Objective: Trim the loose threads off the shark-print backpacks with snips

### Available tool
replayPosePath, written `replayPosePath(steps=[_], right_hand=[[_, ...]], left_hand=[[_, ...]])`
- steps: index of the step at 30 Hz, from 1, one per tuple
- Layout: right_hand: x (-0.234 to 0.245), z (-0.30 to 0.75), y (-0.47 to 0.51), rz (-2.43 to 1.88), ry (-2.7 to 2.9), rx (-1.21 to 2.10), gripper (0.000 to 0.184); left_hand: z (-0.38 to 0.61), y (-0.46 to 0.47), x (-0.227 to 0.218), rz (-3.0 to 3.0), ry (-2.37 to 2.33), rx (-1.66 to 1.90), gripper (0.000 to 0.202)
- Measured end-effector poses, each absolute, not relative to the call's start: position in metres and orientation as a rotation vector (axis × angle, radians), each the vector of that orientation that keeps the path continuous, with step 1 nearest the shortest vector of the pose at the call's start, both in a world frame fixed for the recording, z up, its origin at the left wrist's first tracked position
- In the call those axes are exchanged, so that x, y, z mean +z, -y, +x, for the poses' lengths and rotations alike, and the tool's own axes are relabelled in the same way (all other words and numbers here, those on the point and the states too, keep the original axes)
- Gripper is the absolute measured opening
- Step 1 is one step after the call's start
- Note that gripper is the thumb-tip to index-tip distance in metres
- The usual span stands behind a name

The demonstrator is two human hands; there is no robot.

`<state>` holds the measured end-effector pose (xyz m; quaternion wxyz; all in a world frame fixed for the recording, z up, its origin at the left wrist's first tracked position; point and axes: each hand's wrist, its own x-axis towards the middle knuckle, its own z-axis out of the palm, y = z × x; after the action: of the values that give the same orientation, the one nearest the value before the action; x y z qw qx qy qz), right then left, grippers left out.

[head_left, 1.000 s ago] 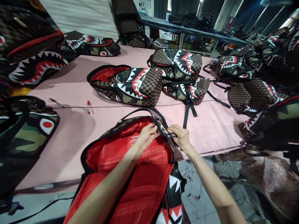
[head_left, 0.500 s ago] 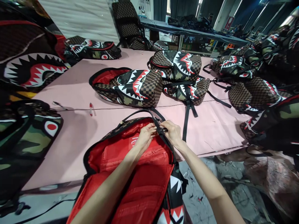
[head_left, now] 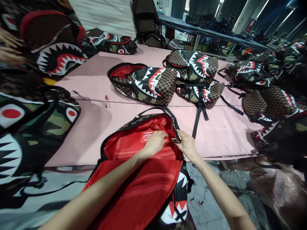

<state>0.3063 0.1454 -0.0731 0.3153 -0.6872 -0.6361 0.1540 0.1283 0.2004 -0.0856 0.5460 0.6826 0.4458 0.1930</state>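
An opened backpack (head_left: pixel 134 185) with a bright red lining lies in front of me, its flap folded down towards me. My left hand (head_left: pixel 155 142) is inside the opening, its fingers curled but smeared by motion. At the right rim of the opening, my right hand (head_left: pixel 187 143) is closed around a small black-and-gold tool (head_left: pixel 176 140), its kind unclear, pointing left into the bag. A black carry handle (head_left: pixel 153 109) arches over the backpack's top. Behind my left hand, a label (head_left: pixel 145 136) with pale print shows on the lining.
Checkered shark-mouth backpacks (head_left: pixel 148 84) lie across the pink table (head_left: pixel 93 134), with more piled at the right. A large camouflage backpack (head_left: pixel 52 121) stands at the left. A red pen (head_left: pixel 106 101) lies on the table. Another person's hand (head_left: pixel 11 48) shows at the far left edge.
My left hand has come away from the rim and the small tool, moving slightly lower into the bag. My right hand still holds the tool. The view has swung left, bringing another person's hand in.
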Motion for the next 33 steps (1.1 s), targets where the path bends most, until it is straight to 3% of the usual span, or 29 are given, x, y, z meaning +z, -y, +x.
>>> replayPosePath(steps=[3,5,12,19,23,29,33], right_hand=[[-0.08,0.305,-0.144,-1.886,1.495,0.395,0.035],[-0.076,0.305,-0.156,-1.867,1.422,0.372,0.033],[-0.028,0.265,-0.182,-1.634,1.848,0.034,0.031],[-0.046,0.234,-0.173,-1.649,2.713,0.523,0.047],[-0.032,0.251,-0.207,-1.559,2.401,0.585,0.05],[-0.021,0.257,-0.241,-1.411,1.62,1.137,0.026],[-0.029,0.259,-0.24,-1.32,1.34,1.286,0.02]], left_hand=[[0.121,-0.172,-0.088,1.916,-1.003,0.087,0.065],[0.119,-0.158,-0.086,2.036,-0.954,-0.11,0.074],[0.125,-0.13,-0.077,2.156,-0.852,-0.284,0.069],[0.123,-0.123,-0.087,2.206,-0.9,-0.216,0.068],[0.119,-0.125,-0.091,2.199,-0.864,-0.244,0.067],[0.119,-0.129,-0.096,2.211,-0.852,-0.239,0.068],[0.118,-0.131,-0.097,2.238,-0.876,-0.2,0.067]])
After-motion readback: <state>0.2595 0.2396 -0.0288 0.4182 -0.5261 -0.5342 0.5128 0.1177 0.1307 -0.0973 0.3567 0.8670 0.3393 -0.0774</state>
